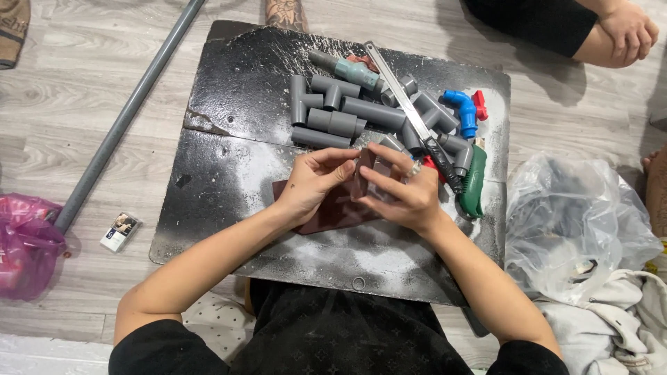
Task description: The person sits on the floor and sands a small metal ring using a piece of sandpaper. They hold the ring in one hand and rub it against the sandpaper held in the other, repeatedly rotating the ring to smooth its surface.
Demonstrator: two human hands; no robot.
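2 hands, left hand [313, 184] and right hand [403, 194], pinch a small reddish-brown folded piece [363, 173].

Two hands, the left hand [313, 184] and right hand [403, 194], share one dark reddish-brown sheet [333, 212]; one hand saw [424, 132], one blue elbow fitting [462, 111], one long grey pipe [118, 125], one black board [229, 104], one pink bag [24, 243], one clear plastic bag [577, 222]

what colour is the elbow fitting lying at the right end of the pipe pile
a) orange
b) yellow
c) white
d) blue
d, the elbow fitting at the right end of the grey pipe pieces is bright blue, with a red part right beside it.
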